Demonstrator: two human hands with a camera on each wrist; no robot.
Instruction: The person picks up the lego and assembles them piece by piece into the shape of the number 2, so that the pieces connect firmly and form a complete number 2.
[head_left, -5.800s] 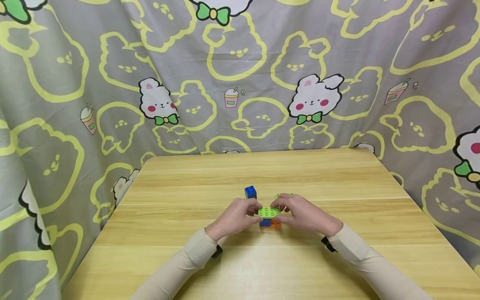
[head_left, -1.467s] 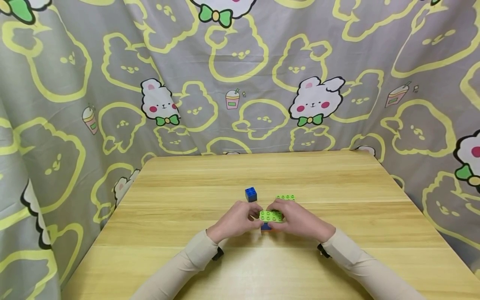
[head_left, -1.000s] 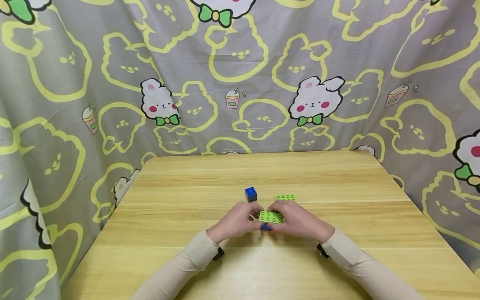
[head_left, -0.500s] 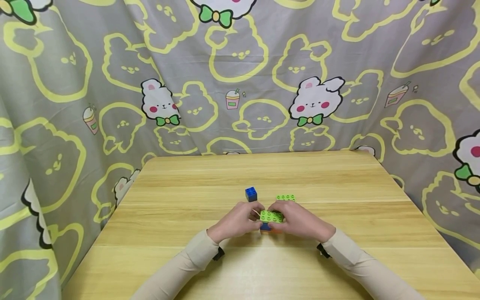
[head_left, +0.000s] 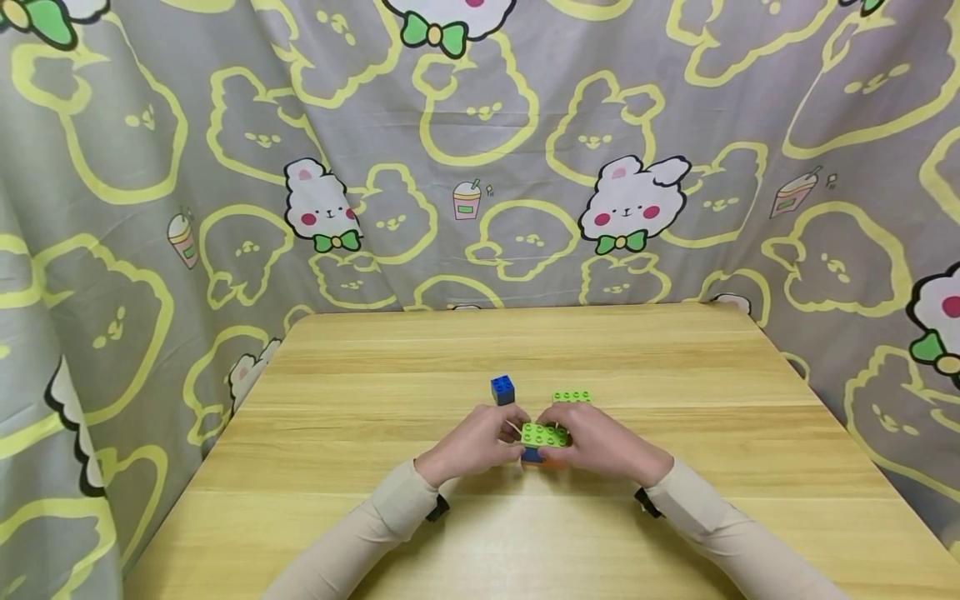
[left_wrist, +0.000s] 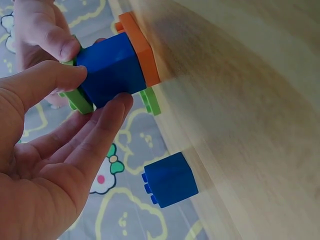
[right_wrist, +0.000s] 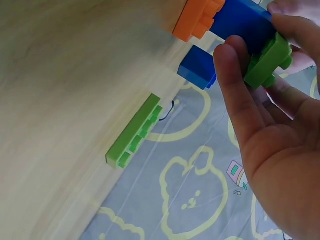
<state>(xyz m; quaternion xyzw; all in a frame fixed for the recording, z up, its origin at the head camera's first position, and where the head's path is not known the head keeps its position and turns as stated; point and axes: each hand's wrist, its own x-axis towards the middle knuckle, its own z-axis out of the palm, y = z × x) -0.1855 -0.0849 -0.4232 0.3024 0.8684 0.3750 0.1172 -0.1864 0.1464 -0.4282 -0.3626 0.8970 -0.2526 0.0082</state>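
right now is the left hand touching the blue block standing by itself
Apart. The left wrist view shows a strip of curtain between the left hand and the lone blue block.

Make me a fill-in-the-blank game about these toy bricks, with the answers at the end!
1. The orange brick is at the ____ of the stack.
2. The brick between it and the green top brick is ____.
3. Just past the right hand lies a loose ____ brick.
4. The table holds ____ loose bricks.

Missing words: bottom, blue, green, two.
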